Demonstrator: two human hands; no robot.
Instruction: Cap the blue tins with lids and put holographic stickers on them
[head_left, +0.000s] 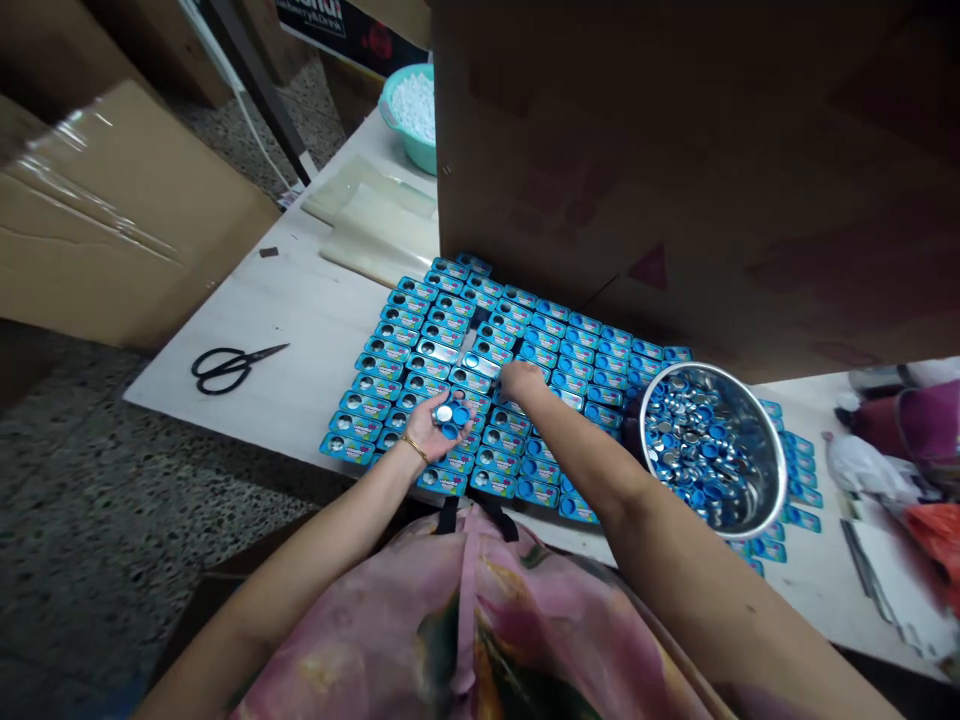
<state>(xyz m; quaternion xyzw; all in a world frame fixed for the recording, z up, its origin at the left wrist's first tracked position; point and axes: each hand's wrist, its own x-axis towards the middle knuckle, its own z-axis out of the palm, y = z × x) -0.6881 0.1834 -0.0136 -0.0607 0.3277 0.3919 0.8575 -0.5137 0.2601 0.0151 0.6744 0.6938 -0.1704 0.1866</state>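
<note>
Several small round caps (450, 416), blue and silver, lie in my left hand (431, 428), palm up with the fingers curled around them. My right hand (523, 381) reaches down onto the rows of small blue printed tins (498, 460); its fingers are bent together and whatever they pinch is hidden. Blue round pieces fill the holes of many tins near and right of my right hand. Tins on the left side (365, 403) show dark or whitish round openings. A steel bowl (780, 455) full of loose blue and silver caps stands on the tins at right.
Black scissors (225, 372) lie at the table's left. A large cardboard box (637, 180) walls off the back. Behind at left are a teal basin (420, 152) of white pieces and plastic sheets (382, 225). Bags and a papery stack (904, 580) are at right.
</note>
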